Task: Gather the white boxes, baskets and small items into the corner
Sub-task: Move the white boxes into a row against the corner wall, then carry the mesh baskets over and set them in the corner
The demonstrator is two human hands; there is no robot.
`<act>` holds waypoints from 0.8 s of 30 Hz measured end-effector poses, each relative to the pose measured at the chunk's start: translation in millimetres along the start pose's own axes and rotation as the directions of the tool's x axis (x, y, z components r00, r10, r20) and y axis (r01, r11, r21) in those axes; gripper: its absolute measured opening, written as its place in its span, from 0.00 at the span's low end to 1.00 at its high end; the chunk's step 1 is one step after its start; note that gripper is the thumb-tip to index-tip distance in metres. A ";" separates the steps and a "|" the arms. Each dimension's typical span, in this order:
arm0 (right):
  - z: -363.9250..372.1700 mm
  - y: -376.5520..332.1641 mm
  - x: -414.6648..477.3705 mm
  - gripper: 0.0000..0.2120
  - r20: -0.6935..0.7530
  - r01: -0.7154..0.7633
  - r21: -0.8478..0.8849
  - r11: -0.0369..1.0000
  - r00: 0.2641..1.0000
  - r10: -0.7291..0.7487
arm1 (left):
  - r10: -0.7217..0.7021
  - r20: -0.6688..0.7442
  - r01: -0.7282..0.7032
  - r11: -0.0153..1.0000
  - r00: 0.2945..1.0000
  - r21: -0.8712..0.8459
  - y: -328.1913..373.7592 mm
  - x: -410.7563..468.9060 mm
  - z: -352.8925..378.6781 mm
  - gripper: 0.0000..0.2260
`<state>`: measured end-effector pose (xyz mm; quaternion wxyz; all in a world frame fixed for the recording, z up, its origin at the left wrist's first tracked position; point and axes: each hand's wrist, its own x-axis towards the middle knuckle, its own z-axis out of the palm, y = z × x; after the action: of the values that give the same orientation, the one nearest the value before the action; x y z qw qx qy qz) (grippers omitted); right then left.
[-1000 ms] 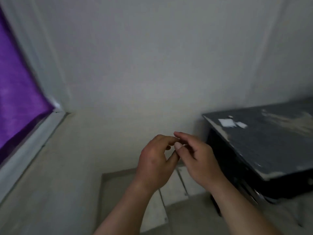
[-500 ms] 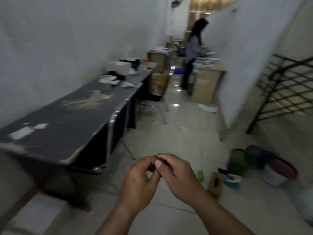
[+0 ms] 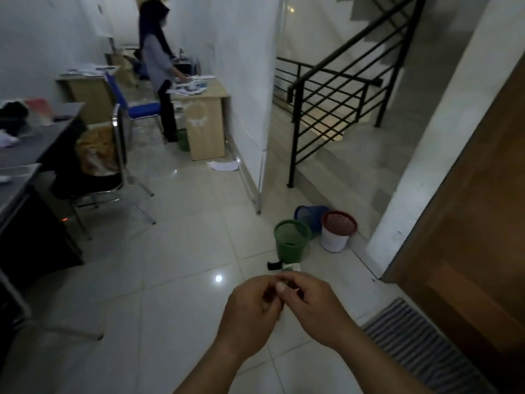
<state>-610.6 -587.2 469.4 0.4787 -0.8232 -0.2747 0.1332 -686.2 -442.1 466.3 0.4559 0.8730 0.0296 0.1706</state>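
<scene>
My left hand (image 3: 250, 311) and my right hand (image 3: 315, 305) meet low in the head view, fingers curled and fingertips touching. Whether anything lies between them is hidden. Just beyond them on the tiled floor lie a small black item (image 3: 273, 265) and a small white and green item (image 3: 291, 267). Behind those stands a green mesh basket (image 3: 291, 240). A blue basket (image 3: 309, 216) lies on its side, and a red-rimmed basket with a white base (image 3: 338, 231) stands by the white pillar (image 3: 426, 155).
A dark table (image 3: 25, 155) and a metal chair (image 3: 113, 166) stand at the left. A person (image 3: 159, 61) works at a wooden desk (image 3: 204, 123) further back. White paper (image 3: 223, 165) lies on the floor. Black stair railing (image 3: 326, 100), a wooden door (image 3: 468, 223) and a striped mat (image 3: 420, 345) are at the right.
The view has swung from the wall corner and dark table round to the room and the baskets. Both hands stay together in front of me.
</scene>
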 end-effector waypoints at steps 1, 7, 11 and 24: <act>-1.2 8.7 15.5 0.15 -0.013 -0.037 0.006 0.999 0.999 0.037 | -0.007 0.029 0.007 1.000 1.000 0.009 -12.5 17.0 1.9 0.05; -16.2 51.6 88.4 0.07 -0.067 -0.209 0.017 0.978 0.976 0.209 | -0.077 0.209 0.057 0.993 0.975 0.101 -70.4 113.2 19.6 0.03; -48.2 88.5 123.9 0.12 -0.159 -0.313 0.030 0.949 0.936 0.313 | -0.058 0.311 0.029 0.995 0.949 0.098 -83.9 185.6 60.7 0.05; -221.3 264.2 251.2 0.16 -0.130 -0.505 -0.086 0.859 0.861 0.492 | -0.148 0.435 0.062 0.977 0.888 0.205 -100.8 391.6 246.9 0.12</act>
<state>-213.7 -702.9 364.9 0.3922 -0.8986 -0.0345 0.1935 -227.4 -496.3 361.2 0.3758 0.9244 -0.0131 -0.0636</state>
